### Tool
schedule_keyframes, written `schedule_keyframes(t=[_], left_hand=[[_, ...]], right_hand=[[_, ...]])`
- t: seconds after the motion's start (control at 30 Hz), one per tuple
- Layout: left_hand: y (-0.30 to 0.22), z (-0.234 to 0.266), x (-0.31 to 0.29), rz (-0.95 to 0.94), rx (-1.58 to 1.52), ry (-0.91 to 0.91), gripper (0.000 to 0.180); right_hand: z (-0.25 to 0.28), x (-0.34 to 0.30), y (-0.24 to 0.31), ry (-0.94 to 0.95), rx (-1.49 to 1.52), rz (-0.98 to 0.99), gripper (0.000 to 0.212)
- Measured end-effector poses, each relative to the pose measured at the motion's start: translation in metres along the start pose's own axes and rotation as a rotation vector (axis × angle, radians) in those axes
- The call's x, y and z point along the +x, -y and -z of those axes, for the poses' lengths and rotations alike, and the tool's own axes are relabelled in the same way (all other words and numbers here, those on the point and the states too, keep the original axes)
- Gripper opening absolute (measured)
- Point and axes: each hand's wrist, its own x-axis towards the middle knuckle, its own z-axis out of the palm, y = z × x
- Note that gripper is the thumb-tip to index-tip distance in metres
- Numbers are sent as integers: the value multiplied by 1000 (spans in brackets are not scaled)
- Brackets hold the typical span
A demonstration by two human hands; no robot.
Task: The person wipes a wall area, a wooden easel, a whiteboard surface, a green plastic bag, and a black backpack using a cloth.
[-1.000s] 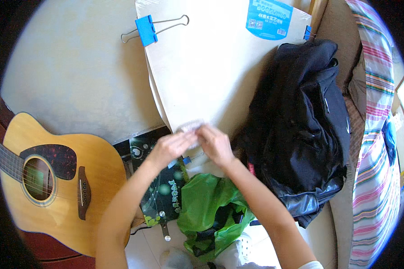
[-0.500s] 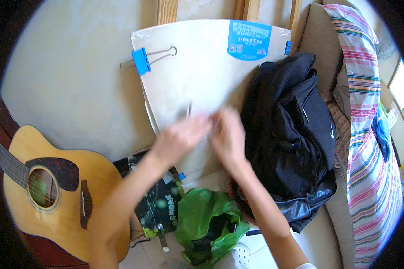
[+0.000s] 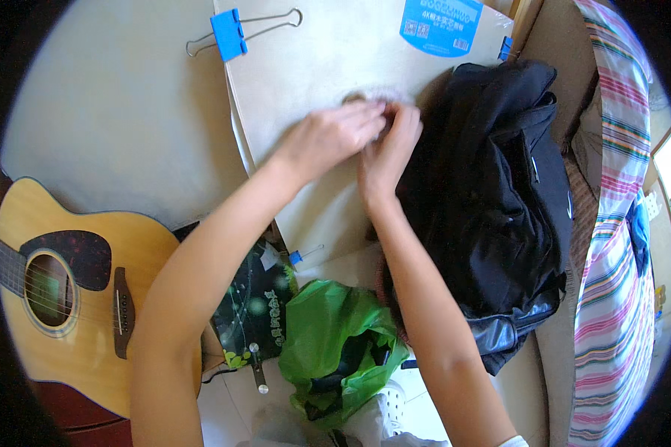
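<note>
Blur makes the small pale thing (image 3: 388, 95) hard to see. The left hand (image 3: 334, 140) and right hand (image 3: 393, 145) hide most of it, and both pinch it, close together in front of the big white board (image 3: 283, 89). I cannot tell if it touches the board. The board's top is cut off, with part of its blue label (image 3: 438, 39). The black bag (image 3: 492, 208) covers some of the board's right side. The left arm (image 3: 201, 261) hides one end of the guitar (image 3: 89, 350), and the guitar's neck runs out of view. In the green bag (image 3: 317, 316), the dark stuff (image 3: 344, 369) is too jumbled to name.
</note>
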Motion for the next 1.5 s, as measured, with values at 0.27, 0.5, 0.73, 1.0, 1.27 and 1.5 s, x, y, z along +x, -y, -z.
schedule_keyframes(t=[0.27,0.5,0.73,1.0,1.27,1.5], left_hand=[[-55,-41,-107,-15,-1,196,24],[-84,-50,-170,59,-173,425,18],[-98,-12,-165,668,-419,394,21],[-91,94,-175,846,-173,333,7],[-170,104,-195,662,-328,1165,61],[-195,86,-201,609,-407,1012,65]], right_hand=[[16,-117,-31,305,-88,-181,18],[19,-152,-23,869,-281,-525,15],[68,-125,7,1165,-6,-380,25],[186,-117,63,1173,-33,-466,29],[211,-185,33,1281,-389,-662,63],[202,-189,27,1165,-388,-432,29]])
